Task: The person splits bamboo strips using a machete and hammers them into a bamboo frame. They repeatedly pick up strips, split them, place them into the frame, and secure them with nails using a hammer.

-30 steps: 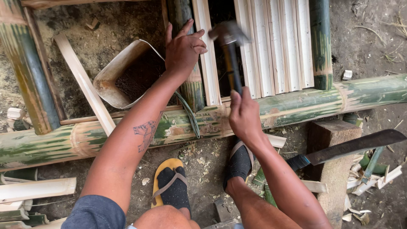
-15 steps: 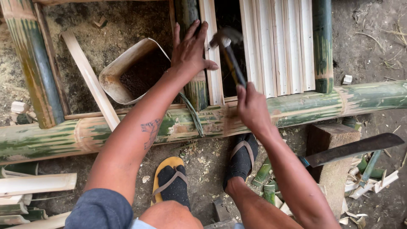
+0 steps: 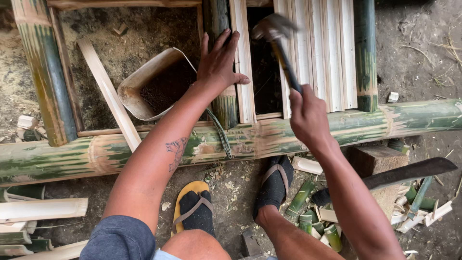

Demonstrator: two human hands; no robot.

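The right hand grips a hammer, fingers wrapped tight. The left hand lies flat, fingers spread, on a pale bamboo slat. A cut plastic container beside it holds something dark.

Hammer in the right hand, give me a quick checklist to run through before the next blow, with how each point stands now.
1. Grip on the hammer: right hand is closed around the handle low down. Ok.
2. Hammer head: raised and blurred over the dark gap between the slats; its exact spot, cannot tell.
3. Left hand: pressed flat on the green bamboo upright, fingertips close to the hammer head. Not ok.
4. Pale slat beside the left hand: upright against the bamboo upright. Ok.
5. Nail or peg to hit: none visible. Cannot tell.
6. Machete: lying on the wood block, apart from both hands. Ok.
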